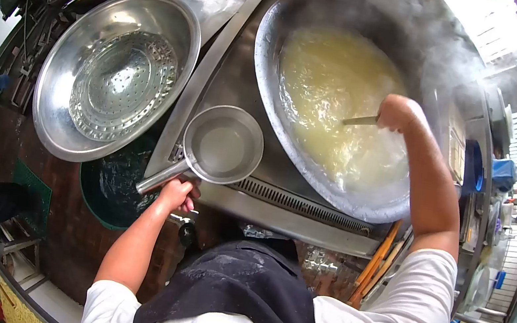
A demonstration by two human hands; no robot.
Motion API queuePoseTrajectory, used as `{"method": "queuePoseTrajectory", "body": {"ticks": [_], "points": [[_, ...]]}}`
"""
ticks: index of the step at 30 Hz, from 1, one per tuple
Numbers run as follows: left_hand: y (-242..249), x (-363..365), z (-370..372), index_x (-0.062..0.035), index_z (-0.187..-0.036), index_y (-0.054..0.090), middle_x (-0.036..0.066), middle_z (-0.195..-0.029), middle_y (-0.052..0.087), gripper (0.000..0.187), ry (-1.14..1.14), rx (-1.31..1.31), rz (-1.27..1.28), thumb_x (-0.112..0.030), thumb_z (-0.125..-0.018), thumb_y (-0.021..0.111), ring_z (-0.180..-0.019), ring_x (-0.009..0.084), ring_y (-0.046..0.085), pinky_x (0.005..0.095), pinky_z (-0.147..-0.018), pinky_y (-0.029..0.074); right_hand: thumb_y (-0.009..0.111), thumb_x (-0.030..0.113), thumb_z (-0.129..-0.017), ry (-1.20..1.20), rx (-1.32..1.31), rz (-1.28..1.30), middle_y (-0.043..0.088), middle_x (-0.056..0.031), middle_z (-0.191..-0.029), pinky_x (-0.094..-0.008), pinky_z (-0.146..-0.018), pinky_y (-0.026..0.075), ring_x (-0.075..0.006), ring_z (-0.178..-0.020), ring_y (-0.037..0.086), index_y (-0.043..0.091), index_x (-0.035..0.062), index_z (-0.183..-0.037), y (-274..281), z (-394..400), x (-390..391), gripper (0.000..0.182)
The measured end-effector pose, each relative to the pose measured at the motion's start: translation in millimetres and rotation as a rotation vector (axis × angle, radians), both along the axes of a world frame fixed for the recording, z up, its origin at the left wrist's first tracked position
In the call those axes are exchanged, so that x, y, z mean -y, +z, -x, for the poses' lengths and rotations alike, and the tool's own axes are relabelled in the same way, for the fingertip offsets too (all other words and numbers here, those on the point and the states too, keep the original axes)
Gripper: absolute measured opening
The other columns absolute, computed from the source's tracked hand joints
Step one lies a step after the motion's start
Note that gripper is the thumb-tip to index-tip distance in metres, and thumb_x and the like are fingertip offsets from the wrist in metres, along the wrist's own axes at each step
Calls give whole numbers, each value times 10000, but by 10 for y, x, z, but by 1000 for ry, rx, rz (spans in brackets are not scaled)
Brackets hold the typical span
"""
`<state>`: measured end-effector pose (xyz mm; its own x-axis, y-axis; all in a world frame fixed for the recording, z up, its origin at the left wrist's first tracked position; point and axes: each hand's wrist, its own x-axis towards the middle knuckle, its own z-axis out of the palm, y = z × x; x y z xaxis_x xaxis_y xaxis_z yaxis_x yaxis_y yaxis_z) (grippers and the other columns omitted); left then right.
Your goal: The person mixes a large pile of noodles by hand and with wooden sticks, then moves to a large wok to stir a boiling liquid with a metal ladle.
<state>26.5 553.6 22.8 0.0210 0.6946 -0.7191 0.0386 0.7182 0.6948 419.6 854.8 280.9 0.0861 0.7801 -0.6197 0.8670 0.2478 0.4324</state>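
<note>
Right hand (401, 113), closed in a fist, grips the slim handle of a utensil (361, 120), which points left from the fist and dips into cloudy, pale-yellow liquid (329, 72); the submerged end is hidden. Around and beneath that hand is the huge round wok (328, 187) holding the liquid. Steam (417, 41) drifts up beyond the fist.

Left hand (178, 195), fingers curled in, is lower and well to the left, right beside the handle of a metal saucepan (247, 138); whether it has hold of the handle cannot be told. The saucepan sits just beyond this hand, on the stainless-steel counter (236, 85), near the wok's rim.

Farther out, up and to the left of the left hand, a wide metal basin (53, 94) has a perforated section (126, 75) at its centre. Below the basin, to that hand's left, is a dark green tub (89, 196). Well below the right hand, wooden sticks (376, 266) lean by the counter's near edge. Nearer the body, between both arms, hangs a black apron (234, 281).
</note>
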Motion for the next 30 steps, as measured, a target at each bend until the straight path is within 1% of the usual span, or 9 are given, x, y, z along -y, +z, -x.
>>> {"method": "queuePoseTrajectory", "body": {"ticks": [3,7,11,15,17,20,26,29,30], "points": [[-40,6,49,30,-783,634,118,-541,604,457,-90,-37,38,-398,-887,511,-388,172,561,280,-346,402,575,141,-744,119,37,-95,690,-153,-933,-367,-732,532,-294,-871,667,717,57,-893,-140,140,704,222],[-36,26,74,16,-803,659,87,-525,597,476,-127,-32,8,-437,-870,528,-400,146,543,261,-370,393,583,177,-775,105,-69,-122,682,-110,-976,-379,-828,507,-286,-950,643,701,168,-1016,399,397,1312,268],[-134,28,108,11,-802,661,95,-546,611,461,-140,-23,26,-416,-869,504,-405,152,546,275,-376,406,662,207,-759,67,-206,-119,682,-94,-961,-380,-819,510,-275,-936,642,697,159,-1040,841,404,1476,288],[-159,5,116,22,-857,658,129,-605,646,413,-182,-36,30,-336,-859,451,-444,181,589,296,-398,440,656,207,-757,-64,-160,-12,685,-90,-959,-379,-806,518,-277,-915,649,706,170,-1030,873,420,1258,280],[-99,-11,101,45,-823,642,153,-582,627,398,-146,1,53,-309,-858,464,-426,190,579,305,-396,456,628,175,-760,102,-107,-45,688,-95,-959,-377,-792,525,-275,-901,657,714,183,-1011,583,340,1061,265],[-137,6,87,61,-767,610,159,-563,599,389,-79,34,44,-288,-877,479,-403,199,568,306,-374,457,558,101,-767,33,4,-152,688,-115,-989,-370,-811,524,-284,-954,655,714,147,-976,-109,162,721,265],[-71,-23,-3,47,-748,612,135,-639,616,366,29,-6,37,-275,-896,521,-397,177,569,278,-334,438,611,112,-757,-27,19,-349,694,-160,-957,-391,-761,542,-307,-895,680,716,86,-957,-706,-359,-457,228],[-120,-15,30,35,-752,633,130,-632,626,370,-9,-20,126,-287,-885,509,-403,175,577,279,-333,432,647,192,-778,-70,124,-178,713,-81,-969,-389,-701,548,-263,-904,690,712,71,-960,-441,-85,-863,228],[-141,3,31,32,-734,634,121,-600,615,390,9,9,44,-306,-886,514,-398,172,575,280,-331,427,648,193,-778,18,111,-250,711,-72,-981,-387,-689,547,-260,-908,690,713,80,-968,-531,-110,-920,230]]}}
